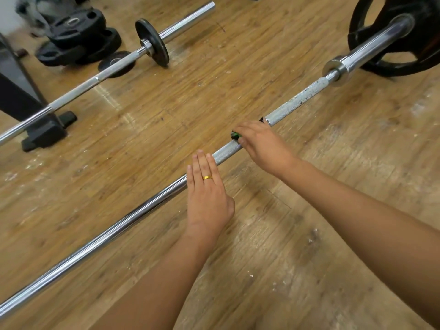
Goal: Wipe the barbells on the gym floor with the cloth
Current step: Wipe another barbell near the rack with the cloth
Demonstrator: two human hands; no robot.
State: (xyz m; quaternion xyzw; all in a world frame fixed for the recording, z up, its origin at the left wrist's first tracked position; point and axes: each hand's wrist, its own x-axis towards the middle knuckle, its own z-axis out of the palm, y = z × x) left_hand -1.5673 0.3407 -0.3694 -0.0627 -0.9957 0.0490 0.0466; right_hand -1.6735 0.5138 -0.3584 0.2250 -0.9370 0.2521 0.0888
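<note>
Nearest, the left hand (207, 194) reaches forward palm down, its ringed fingers straight and together across the long chrome barbell (95, 241) lying on the worn wooden gym floor (166, 115), its grip slack and holding nothing. Just beyond, the right hand (262, 146) arches over the knurled shaft, its grip curled round a small dark green-and-black cloth (235, 135) held against the bar. Farther off, a large black weight plate (416, 58) sits on that bar's end, and a second chrome barbell (114, 70) lies well apart.
</note>
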